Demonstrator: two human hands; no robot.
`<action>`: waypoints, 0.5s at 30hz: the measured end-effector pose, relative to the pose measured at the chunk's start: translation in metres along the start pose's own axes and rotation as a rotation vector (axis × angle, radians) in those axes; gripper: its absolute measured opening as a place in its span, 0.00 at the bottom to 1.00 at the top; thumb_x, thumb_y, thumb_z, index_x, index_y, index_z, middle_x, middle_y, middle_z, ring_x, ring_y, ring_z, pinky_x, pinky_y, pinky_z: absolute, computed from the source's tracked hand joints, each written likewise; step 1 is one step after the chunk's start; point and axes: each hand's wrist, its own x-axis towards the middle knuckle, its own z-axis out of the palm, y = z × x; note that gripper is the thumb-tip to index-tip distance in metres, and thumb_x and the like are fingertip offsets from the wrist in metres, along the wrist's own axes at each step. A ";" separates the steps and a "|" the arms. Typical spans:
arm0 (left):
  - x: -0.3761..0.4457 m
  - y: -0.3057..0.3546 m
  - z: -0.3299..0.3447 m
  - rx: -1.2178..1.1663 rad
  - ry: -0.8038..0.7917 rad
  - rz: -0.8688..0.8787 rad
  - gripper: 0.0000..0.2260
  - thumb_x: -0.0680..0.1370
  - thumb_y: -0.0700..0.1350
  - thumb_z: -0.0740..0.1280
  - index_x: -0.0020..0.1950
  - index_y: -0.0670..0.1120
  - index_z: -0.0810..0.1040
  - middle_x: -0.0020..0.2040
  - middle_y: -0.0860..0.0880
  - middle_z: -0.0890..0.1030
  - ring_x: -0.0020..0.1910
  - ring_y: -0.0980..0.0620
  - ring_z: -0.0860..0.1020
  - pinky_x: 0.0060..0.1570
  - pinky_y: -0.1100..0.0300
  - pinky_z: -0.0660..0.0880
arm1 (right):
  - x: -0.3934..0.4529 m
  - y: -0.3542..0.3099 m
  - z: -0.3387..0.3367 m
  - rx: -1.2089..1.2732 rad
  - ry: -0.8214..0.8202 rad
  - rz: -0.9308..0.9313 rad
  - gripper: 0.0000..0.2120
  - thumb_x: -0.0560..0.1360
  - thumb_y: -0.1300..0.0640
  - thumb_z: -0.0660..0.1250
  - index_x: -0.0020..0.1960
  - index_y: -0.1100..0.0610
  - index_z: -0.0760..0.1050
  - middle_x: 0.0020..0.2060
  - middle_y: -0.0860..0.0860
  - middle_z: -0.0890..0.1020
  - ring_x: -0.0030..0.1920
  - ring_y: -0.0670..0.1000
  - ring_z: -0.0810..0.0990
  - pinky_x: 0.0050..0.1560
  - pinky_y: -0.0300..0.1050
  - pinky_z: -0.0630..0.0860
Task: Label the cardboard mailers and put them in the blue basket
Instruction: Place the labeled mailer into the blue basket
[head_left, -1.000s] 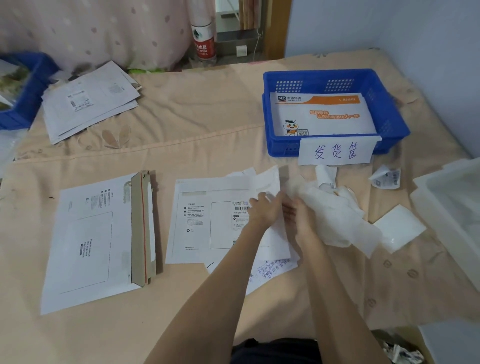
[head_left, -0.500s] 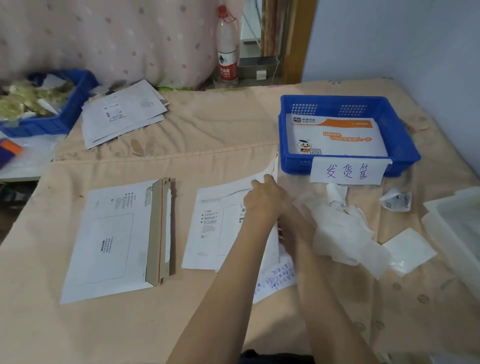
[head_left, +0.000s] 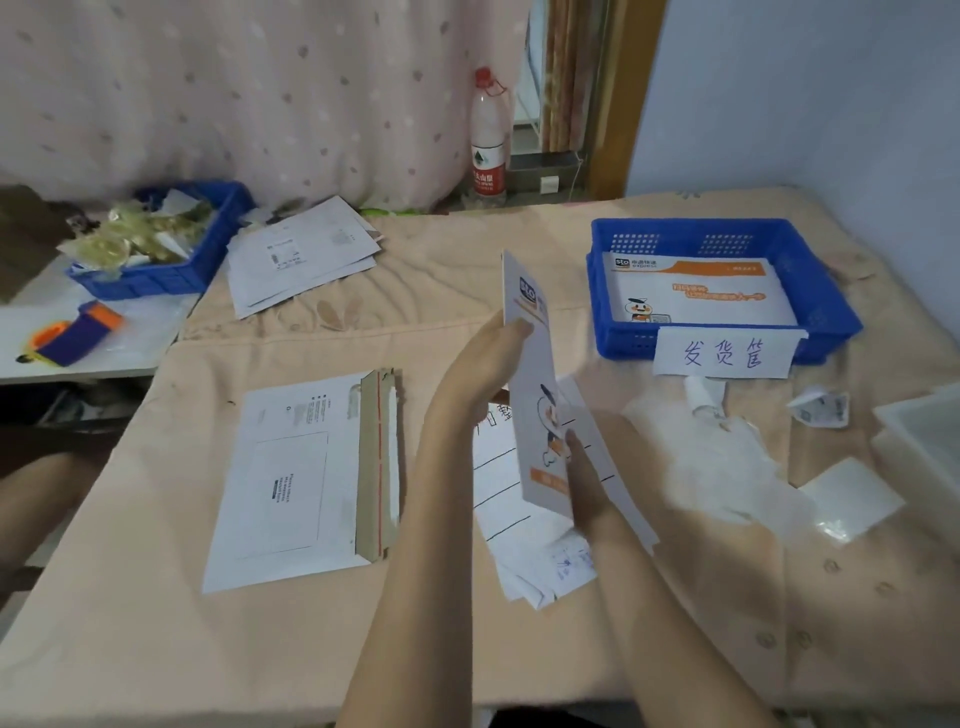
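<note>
A white cardboard mailer (head_left: 530, 364) with an orange printed front stands tilted on its edge above the bed. My left hand (head_left: 480, 364) grips its far end and my right hand (head_left: 584, 475) holds its near end. The blue basket (head_left: 826, 291) with a handwritten paper sign sits at the right and holds one mailer (head_left: 696, 296) lying printed side up. Another mailer (head_left: 301, 478) with its brown flap open lies flat to the left. Handwritten paper sheets (head_left: 524, 540) lie under the raised mailer.
Crumpled white backing paper (head_left: 717, 462) and label scraps (head_left: 821, 410) lie right of my hands. A clear plastic tray (head_left: 924, 441) is at the right edge. A stack of mailers (head_left: 301, 254), a second blue bin (head_left: 208, 254) and a water bottle (head_left: 488, 140) stand at the back.
The mailer that lay flat in front of me has been lifted by both hands and turned up on edge, showing its orange printed side. The camera view has tilted upward.
</note>
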 end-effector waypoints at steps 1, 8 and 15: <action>-0.003 -0.003 -0.007 -0.048 0.011 -0.004 0.13 0.83 0.45 0.53 0.65 0.47 0.68 0.51 0.47 0.78 0.45 0.48 0.78 0.39 0.58 0.76 | 0.003 0.003 -0.003 0.029 0.062 -0.010 0.43 0.65 0.26 0.65 0.65 0.59 0.71 0.56 0.56 0.81 0.56 0.54 0.79 0.58 0.49 0.75; -0.017 -0.016 -0.029 -0.445 -0.036 -0.127 0.08 0.78 0.46 0.62 0.49 0.44 0.78 0.35 0.48 0.83 0.31 0.50 0.80 0.34 0.61 0.77 | -0.033 -0.002 -0.023 0.109 0.150 0.010 0.28 0.76 0.37 0.56 0.38 0.60 0.78 0.25 0.53 0.80 0.23 0.48 0.78 0.26 0.38 0.73; -0.005 -0.044 -0.033 -0.142 0.020 -0.012 0.10 0.74 0.42 0.72 0.54 0.45 0.81 0.45 0.46 0.85 0.38 0.50 0.84 0.34 0.59 0.80 | -0.050 0.000 -0.062 0.115 0.620 -0.218 0.18 0.67 0.42 0.71 0.47 0.55 0.79 0.43 0.54 0.83 0.44 0.56 0.82 0.51 0.52 0.79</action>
